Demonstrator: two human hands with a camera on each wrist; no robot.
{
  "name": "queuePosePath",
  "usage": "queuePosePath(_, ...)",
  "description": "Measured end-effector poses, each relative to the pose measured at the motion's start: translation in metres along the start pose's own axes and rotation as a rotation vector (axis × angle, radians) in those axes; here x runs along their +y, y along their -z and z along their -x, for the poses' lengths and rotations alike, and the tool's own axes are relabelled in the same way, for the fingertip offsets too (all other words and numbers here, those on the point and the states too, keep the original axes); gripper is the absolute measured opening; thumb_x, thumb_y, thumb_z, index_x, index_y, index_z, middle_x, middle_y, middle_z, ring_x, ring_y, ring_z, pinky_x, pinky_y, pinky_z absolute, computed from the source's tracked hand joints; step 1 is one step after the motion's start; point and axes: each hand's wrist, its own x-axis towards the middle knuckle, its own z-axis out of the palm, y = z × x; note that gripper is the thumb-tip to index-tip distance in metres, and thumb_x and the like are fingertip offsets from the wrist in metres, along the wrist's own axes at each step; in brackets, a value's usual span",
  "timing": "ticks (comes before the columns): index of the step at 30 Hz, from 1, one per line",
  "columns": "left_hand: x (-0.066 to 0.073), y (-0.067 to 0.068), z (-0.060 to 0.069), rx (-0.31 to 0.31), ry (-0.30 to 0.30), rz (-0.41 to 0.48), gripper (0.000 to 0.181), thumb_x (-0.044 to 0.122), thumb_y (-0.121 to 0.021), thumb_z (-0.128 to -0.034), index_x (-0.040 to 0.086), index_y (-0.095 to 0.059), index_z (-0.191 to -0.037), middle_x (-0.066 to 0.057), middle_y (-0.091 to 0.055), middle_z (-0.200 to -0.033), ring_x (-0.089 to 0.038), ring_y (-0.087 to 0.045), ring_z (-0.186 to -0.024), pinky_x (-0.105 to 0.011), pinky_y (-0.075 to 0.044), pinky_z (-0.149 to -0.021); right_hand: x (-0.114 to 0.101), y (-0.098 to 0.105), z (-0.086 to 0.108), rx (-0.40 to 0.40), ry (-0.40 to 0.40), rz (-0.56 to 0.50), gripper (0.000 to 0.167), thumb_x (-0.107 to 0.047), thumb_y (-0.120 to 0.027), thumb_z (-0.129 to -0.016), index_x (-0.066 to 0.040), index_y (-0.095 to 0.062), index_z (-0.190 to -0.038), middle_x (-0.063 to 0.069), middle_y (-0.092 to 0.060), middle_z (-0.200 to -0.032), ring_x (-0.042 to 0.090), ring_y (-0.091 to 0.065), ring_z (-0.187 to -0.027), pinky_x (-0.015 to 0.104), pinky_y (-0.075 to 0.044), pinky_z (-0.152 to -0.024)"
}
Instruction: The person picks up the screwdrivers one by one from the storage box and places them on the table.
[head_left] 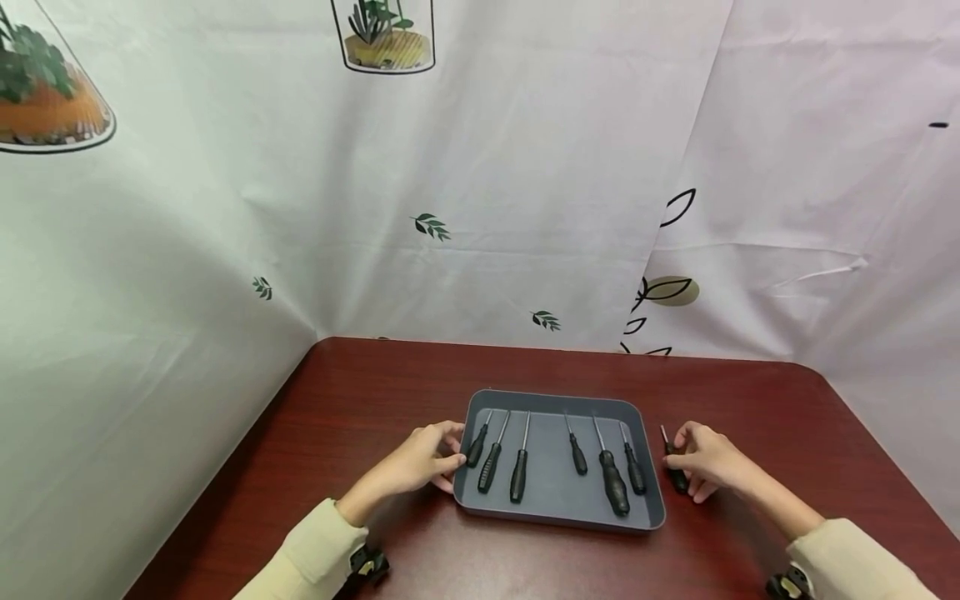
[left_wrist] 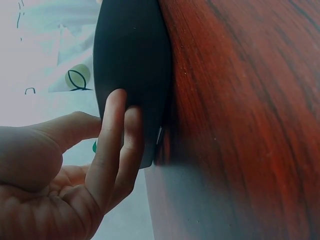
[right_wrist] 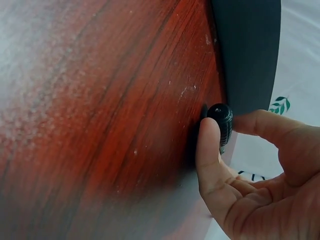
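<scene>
A grey shallow tray (head_left: 555, 498) lies on the table, with several black-handled screwdrivers in it, shafts toward the far side. Three are in its left half, one a ribbed screwdriver (head_left: 489, 468); three are in the right half, including a thick-handled one (head_left: 613, 483). My left hand (head_left: 423, 457) grips the tray's left wall, thumb at the rim and fingers along the outside (left_wrist: 132, 55). To the right of the tray, my right hand (head_left: 708, 458) pinches another black screwdriver (head_left: 678, 478) between thumb and fingers. Its handle end (right_wrist: 218, 111) shows close above the wood in the right wrist view.
The reddish-brown table (head_left: 405, 375) has rounded far corners. A white printed cloth (head_left: 487, 167) hangs behind it and along both sides. Dark wrist devices (head_left: 367, 565) sit at the cream sleeves (head_left: 318, 542).
</scene>
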Motion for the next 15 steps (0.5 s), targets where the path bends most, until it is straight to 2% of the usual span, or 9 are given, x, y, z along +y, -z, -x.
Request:
queuePosePath(7, 0.0011, 0.0, 0.0007, 0.002, -0.014, 0.031, 0.049, -0.004, -0.062, -0.0957, -0.02, -0.041, -0.137, -0.018, -0.059, -0.101, -0.021, -0.067, -0.065, -0.032, -0.063, -0.055, -0.0021, 0.0018, -0.0004, 0.0, -0.013, 0.021, 0.033, -0.01, -0.073, -0.089, 0.005, -0.044, -0.099, 0.011, -0.054, -0.064, 0.022, -0.059, -0.045, 0.039, -0.058, -0.043)
queuePosePath(15, 0.0023, 0.0004, 0.0026, 0.0, -0.003, 0.013, 0.049, -0.003, -0.062, -0.0961, -0.019, -0.041, -0.138, -0.015, -0.059, -0.1, -0.024, -0.069, -0.06, -0.033, -0.062, -0.055, -0.0009, 0.0025, -0.0015, -0.026, -0.013, 0.037, 0.034, -0.013, -0.074, -0.089, 0.003, -0.045, -0.095, 0.01, -0.054, -0.063, 0.022, -0.059, -0.045, 0.039, -0.058, -0.042)
